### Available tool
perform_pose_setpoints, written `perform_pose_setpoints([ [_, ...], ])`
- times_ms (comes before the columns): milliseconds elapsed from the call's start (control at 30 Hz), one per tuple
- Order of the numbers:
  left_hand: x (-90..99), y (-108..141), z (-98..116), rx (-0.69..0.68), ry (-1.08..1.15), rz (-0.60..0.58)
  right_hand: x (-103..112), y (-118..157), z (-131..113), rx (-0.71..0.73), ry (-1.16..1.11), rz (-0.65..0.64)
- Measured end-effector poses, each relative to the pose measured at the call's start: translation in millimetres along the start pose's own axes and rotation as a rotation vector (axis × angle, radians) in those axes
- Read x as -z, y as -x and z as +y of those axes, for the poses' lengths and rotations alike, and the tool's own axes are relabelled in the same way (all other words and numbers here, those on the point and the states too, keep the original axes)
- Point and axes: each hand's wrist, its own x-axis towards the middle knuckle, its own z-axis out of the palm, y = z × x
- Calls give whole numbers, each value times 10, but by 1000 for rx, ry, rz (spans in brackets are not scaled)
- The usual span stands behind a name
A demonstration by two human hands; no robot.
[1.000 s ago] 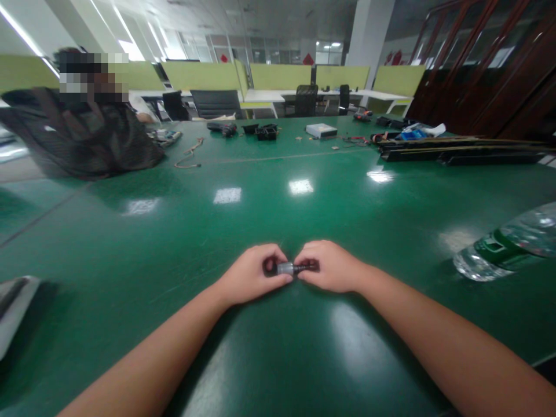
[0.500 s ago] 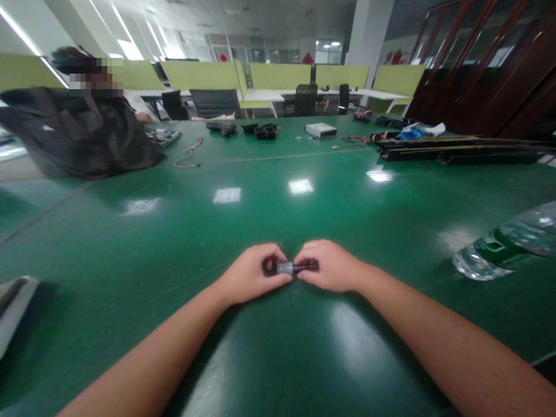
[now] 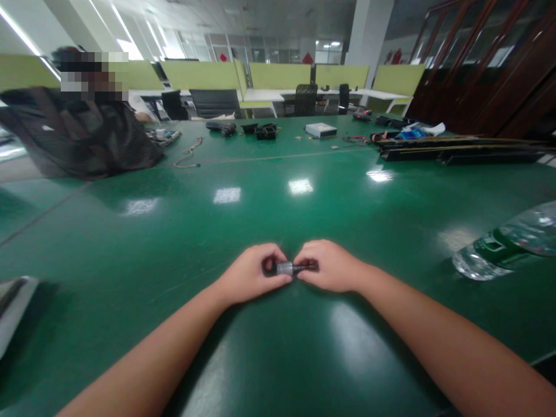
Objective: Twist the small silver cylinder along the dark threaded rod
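A bag (image 3: 99, 139) sits on the table (image 3: 260, 214) at the upper left of the frame; a box (image 3: 321, 130) lies upper centre, right of a drill (image 3: 222, 128). A bottle (image 3: 506, 243) is at the right edge.

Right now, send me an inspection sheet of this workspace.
Surface: green tabletop, glossy, with light reflections.
Job's things: silver-and-black cylindrical part, fingertip-held; exact type unclear.
Clutter: dark tote bag at left; clear plastic bottle with green label at right; flat silver-grey box and black strips farther back.
Hands: left hand and right hand grip the part's opposite ends.
Cables: thin cable, loosely bent, beyond the hands.
Surroundings: person behind the bag; office chairs, green partitions.
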Motion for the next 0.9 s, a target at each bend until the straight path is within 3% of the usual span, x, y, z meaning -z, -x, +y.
perform_pose_setpoints([
  [900,-21,-1,-9,-26,-20,19,63,38,53,-12,17,-18],
])
